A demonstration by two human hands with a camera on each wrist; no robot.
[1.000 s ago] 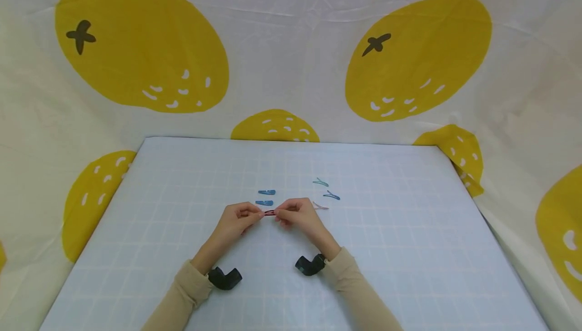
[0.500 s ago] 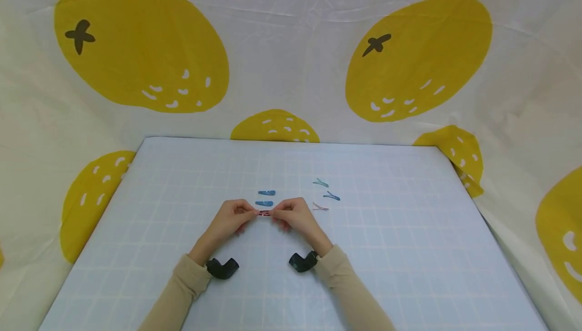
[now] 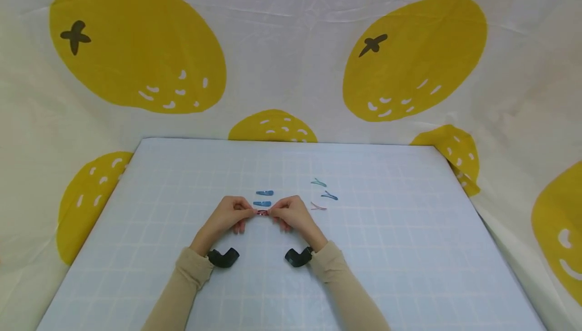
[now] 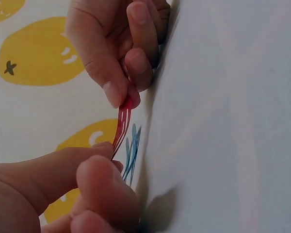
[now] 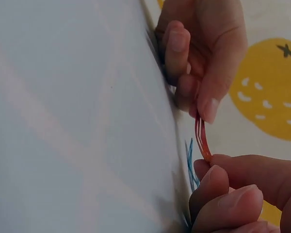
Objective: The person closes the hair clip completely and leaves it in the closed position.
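Note:
Both hands pinch a red snap hair clip [image 3: 262, 213] between thumb and fingers, one hand at each end. My left hand [image 3: 229, 214] has its left end and my right hand [image 3: 292, 214] its right end. In the left wrist view the slotted red clip [image 4: 124, 120] looks slightly bowed; its tips are hidden under the fingers. Just beyond it lie two blue hair clips [image 3: 262, 203], one behind the other, looking flat and snapped closed. To the right of my right hand a pink hair clip [image 3: 319, 206] lies with its arms spread.
Further right and back are a blue clip [image 3: 329, 195] and a teal clip [image 3: 319, 183], both with spread arms. A pale checked cloth covers the table [image 3: 400, 260]. Behind it hangs a white curtain [image 3: 282, 58] printed with yellow fruit. Black wrist cameras [image 3: 224, 258] sit by the cuffs.
Both hands have shifted slightly left with the red hair clip, and the wrists have drawn a little forward. More of the clip shows than a second ago. The clips on the table stay put.

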